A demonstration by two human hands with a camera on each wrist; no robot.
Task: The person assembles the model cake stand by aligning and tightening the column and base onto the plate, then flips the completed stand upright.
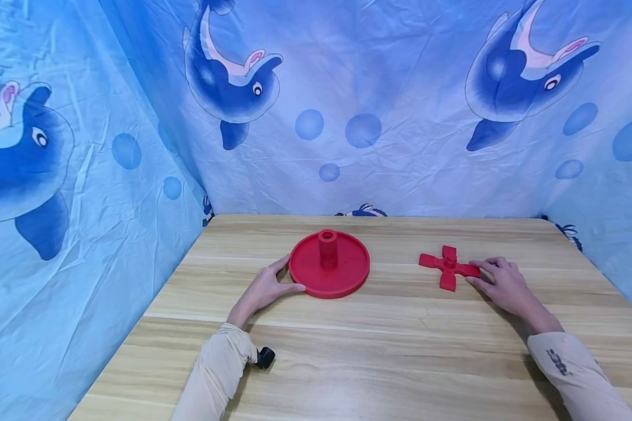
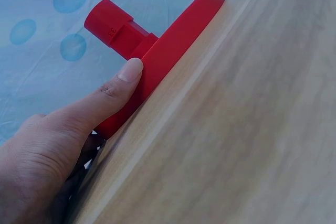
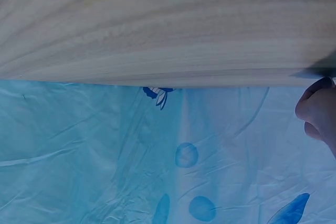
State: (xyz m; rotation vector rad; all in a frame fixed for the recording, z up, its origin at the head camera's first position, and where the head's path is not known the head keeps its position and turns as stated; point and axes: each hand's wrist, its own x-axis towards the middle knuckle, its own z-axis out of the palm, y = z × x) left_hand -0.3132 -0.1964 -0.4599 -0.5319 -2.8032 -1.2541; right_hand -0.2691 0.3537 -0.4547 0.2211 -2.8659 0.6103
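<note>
A red round base [image 1: 350, 272] with a raised rim and an upright hollow post [image 1: 329, 252] stands on the table, left of its middle. My left hand [image 1: 263, 287] grips its left side, thumb on the near rim and fingers farther back. The left wrist view shows the thumb [image 2: 118, 82] pressed to the rim's side, beneath the post; the other fingers are hidden there. To the right lies a red cross-shaped piece [image 1: 449, 270] with four arms and a small central knob. My right hand [image 1: 505, 286] pinches its right arm. Only a few fingers [image 3: 317, 106] show in the right wrist view.
The wooden table [image 1: 358, 356] reaches back to a blue curtain [image 1: 400, 169] printed with dolphins, which also hangs along both sides. A small black device [image 1: 265, 358] sits at the left sleeve's cuff. Dark blue printed bits show at the table's back edge.
</note>
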